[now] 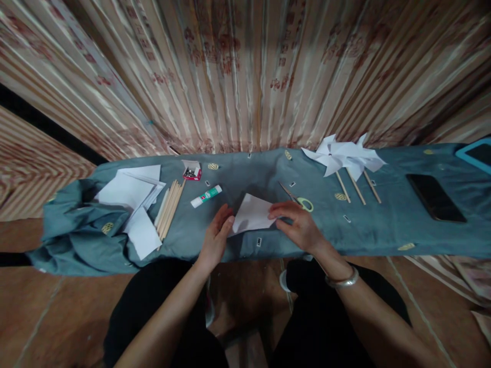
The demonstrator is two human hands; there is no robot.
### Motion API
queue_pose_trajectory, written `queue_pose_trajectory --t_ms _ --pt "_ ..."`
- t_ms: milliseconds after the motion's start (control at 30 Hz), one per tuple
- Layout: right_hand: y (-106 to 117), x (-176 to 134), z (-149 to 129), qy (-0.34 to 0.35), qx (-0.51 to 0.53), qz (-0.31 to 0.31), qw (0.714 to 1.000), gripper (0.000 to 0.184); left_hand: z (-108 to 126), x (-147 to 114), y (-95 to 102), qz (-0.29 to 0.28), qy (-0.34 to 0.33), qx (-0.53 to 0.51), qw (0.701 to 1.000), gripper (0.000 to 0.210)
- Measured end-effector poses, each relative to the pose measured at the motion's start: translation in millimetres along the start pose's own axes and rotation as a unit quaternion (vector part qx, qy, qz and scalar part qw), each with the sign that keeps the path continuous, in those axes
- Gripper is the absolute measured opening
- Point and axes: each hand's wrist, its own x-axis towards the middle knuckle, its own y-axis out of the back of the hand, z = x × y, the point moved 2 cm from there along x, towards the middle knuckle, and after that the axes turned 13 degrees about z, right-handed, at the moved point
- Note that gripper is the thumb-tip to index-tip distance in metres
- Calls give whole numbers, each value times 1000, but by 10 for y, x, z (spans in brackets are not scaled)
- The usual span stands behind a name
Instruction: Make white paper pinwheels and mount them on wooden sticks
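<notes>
A white sheet of paper [251, 213], four-cornered and seemingly folded, is between my two hands above the cloth. My right hand [297, 222] pinches its right side between thumb and fingers. At the paper's left edge, my left hand [216, 237] has its thumb and fingers closed on the margin. Scissors with a pale green handle [306, 204] lie just beyond my right hand, partly covered by it. Beyond my left hand rests a glue stick [206, 196] with a green and white label.
Left on the teal cloth [245, 174] are white paper sheets [132, 189], wooden sticks [171, 209] and a small open box of metal pins [192, 170]. Rightward lie white paper pinwheels [343, 156] on sticks, a black phone [435, 198] and a blue-framed device [475, 153]. A curtain [245, 76] hangs behind.
</notes>
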Motion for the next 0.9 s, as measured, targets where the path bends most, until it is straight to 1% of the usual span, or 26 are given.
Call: queue_pose_trajectory --t_ms 100,200,300,400,467,533,600,667,700,767,800,833,867,900 --pt "90 -94 -13 -3 28 31 999 18 20 45 -47 -22 20 -36 999 79" --pt "115 -158 13 -23 40 31 998 18 26 40 -127 -56 28 -31 998 92" --pt "125 -208 72 -20 12 20 1000 23 10 30 -193 -75 44 -14 996 87" --pt "168 -270 101 26 -63 -18 998 32 -1 52 -205 -59 25 12 998 79" --pt "199 -310 66 75 -120 -48 989 36 -5 73 -191 -34 2 28 999 82" --pt "200 -339 -17 118 -185 -67 973 36 -14 79 -178 -9 -15 41 999 87" --pt "150 -359 -129 148 -259 -66 952 34 -33 61 -179 8 -21 52 998 92" --pt "56 -381 -247 172 -316 -50 932 32 -64 26 -192 10 -20 53 998 96" --pt "0 -398 -298 186 -328 -42 925 30 -82 9 -199 7 -18 51 998 98" --pt "-105 -439 -366 207 -319 -36 924 25 -110 -17 -203 -6 -22 50 998 101" --pt "-145 -462 -379 213 -308 -38 926 23 -113 -23 -195 -15 -37 58 998 100" --pt "-173 -482 -380 217 -296 -41 929 21 -103 -25 -179 -19 -71 79 994 96" --pt "-188 -500 -370 219 -285 -43 932 19 -80 -26 -157 -20 -125 113 985 88" --pt "-190 -514 -353 220 -277 -43 934 19 -45 -31 -132 -17 -198 157 967 77"
